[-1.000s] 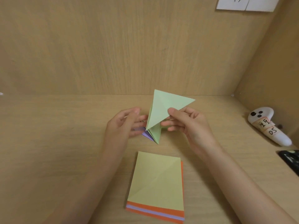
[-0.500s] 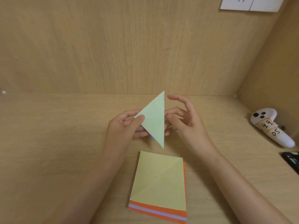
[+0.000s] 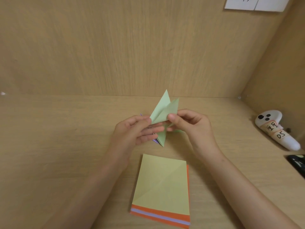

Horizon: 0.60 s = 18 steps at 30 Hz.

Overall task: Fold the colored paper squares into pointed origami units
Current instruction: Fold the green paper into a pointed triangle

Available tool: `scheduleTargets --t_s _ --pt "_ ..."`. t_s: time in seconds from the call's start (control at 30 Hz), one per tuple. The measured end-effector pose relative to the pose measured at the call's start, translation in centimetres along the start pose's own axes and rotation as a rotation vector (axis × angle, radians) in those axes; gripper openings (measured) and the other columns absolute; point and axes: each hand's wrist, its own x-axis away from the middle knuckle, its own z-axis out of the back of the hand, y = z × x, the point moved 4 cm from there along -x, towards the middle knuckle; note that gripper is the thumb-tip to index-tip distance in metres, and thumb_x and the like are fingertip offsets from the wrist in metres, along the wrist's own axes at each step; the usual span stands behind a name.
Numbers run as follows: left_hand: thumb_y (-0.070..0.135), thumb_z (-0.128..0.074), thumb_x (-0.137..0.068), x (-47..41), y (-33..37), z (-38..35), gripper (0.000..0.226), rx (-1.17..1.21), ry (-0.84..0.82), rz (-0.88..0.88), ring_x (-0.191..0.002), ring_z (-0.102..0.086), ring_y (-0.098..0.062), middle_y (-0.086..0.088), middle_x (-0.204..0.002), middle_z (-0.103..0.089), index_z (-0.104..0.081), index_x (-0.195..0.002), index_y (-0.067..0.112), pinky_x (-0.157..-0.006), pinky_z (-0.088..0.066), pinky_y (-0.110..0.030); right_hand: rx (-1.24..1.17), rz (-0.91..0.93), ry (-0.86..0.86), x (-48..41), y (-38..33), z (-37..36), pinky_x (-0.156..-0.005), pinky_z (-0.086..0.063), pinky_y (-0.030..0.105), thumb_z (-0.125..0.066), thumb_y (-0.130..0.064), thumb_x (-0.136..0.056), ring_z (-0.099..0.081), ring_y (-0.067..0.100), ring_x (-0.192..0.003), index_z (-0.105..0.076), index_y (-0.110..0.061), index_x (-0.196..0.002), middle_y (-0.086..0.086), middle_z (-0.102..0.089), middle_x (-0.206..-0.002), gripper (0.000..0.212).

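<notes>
A light green folded paper (image 3: 163, 109) stands up between my hands above the wooden table, with two pointed flaps at its top. My left hand (image 3: 135, 131) holds its left lower edge. My right hand (image 3: 191, 126) pinches the right flap between thumb and fingers. Under my hands lie more folded units (image 3: 160, 139), green with a purple edge showing, mostly hidden. A stack of paper squares (image 3: 163, 184) lies nearer to me, a creased yellow sheet on top, orange and purple sheets beneath.
A white controller (image 3: 277, 129) with a handwritten label lies at the right by the side wall. A black object (image 3: 297, 162) sits at the right edge. Wooden walls close the back and right; a white socket plate (image 3: 254, 3) is on the back wall.
The green paper went from a flat triangle to a shape with two raised flaps. My right hand closed from open fingers into a pinch on the right flap.
</notes>
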Motion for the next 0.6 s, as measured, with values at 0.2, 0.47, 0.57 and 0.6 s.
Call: scheduleTargets --t_s 0.2,0.47,0.57,0.6 --pt "0.010 -0.053 -0.093 0.1 -0.4 -0.8 0.014 -0.060 -0.073 0.030 -0.084 -0.073 -0.023 -0.015 -0.092 -0.074 -0.063 -0.099 0.001 -0.066 -0.058 -0.023 -0.140 -0.072 0.068 -0.2 0.4 0.3 -0.064 -0.055 0.025 -0.071 -0.015 -0.071 -0.065 0.017 -0.059 -0.064 -0.011 -0.096 0.004 -0.071 -0.071 0.027" --pt "0.024 -0.057 -0.091 -0.2 -0.3 -0.3 0.026 -0.171 0.042 -0.052 -0.091 -0.070 -0.021 -0.009 -0.098 -0.074 -0.068 -0.107 0.007 -0.069 -0.058 -0.024 -0.076 -0.078 0.008 -0.2 0.3 0.0 -0.062 -0.052 0.021 -0.070 0.000 -0.077 -0.060 0.012 -0.052 -0.064 -0.009 -0.097 0.001 -0.067 -0.062 0.022" --pt "0.023 -0.064 -0.084 -0.2 -0.1 0.0 0.029 -0.162 0.114 -0.112 -0.091 -0.070 -0.017 -0.002 -0.097 -0.075 -0.066 -0.112 0.015 -0.075 -0.057 -0.022 -0.014 -0.093 -0.104 0.0 0.4 -0.8 -0.061 -0.051 0.020 -0.070 0.004 -0.076 -0.059 0.013 -0.050 -0.064 -0.006 -0.095 0.001 -0.066 -0.060 0.023" --pt "0.021 -0.067 -0.081 -0.1 0.1 0.0 0.030 -0.150 0.119 -0.129 -0.090 -0.070 -0.013 0.000 -0.096 -0.075 -0.066 -0.111 0.016 -0.074 -0.056 -0.020 0.017 -0.099 -0.140 0.1 0.4 -1.1 -0.061 -0.051 0.021 -0.071 0.005 -0.075 -0.059 0.013 -0.050 -0.064 -0.006 -0.095 0.000 -0.066 -0.060 0.024"
